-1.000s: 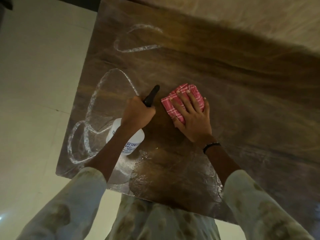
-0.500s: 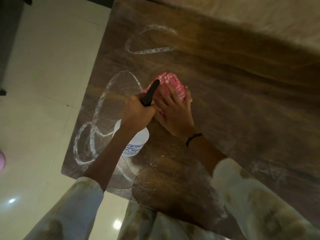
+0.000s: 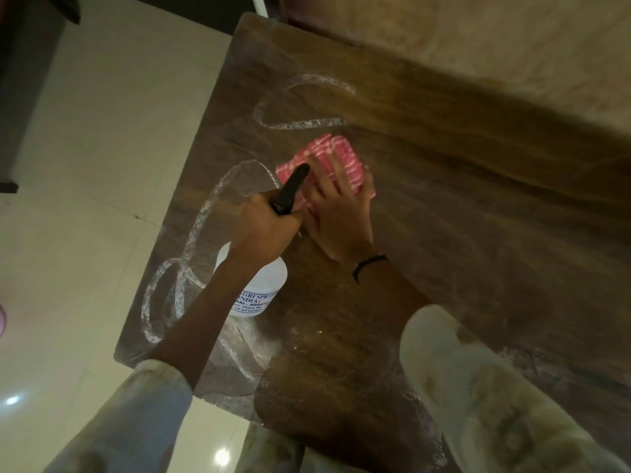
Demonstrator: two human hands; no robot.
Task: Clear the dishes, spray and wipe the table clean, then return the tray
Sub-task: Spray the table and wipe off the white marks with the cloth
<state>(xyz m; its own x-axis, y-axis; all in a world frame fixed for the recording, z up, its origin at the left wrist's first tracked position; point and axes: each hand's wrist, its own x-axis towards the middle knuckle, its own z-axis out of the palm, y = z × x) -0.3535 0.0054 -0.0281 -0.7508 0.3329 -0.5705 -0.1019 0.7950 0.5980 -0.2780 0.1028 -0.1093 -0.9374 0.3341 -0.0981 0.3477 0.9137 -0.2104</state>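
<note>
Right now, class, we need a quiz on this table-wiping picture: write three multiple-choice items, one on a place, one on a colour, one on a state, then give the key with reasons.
1. Where is the cloth?
A. on the floor
B. flat on the table under the right hand
C. draped over the bottle

2. What colour is the cloth?
A. plain blue
B. green
C. pink with white lines

3. How is the spray bottle held?
A. gripped at its top by the left hand
B. lying untouched on its side
C. held by both hands

Key: B, the right hand's palm presses it to the wood; C, the pink checks show beyond the fingers; A, the left hand closes round the black trigger.
</note>
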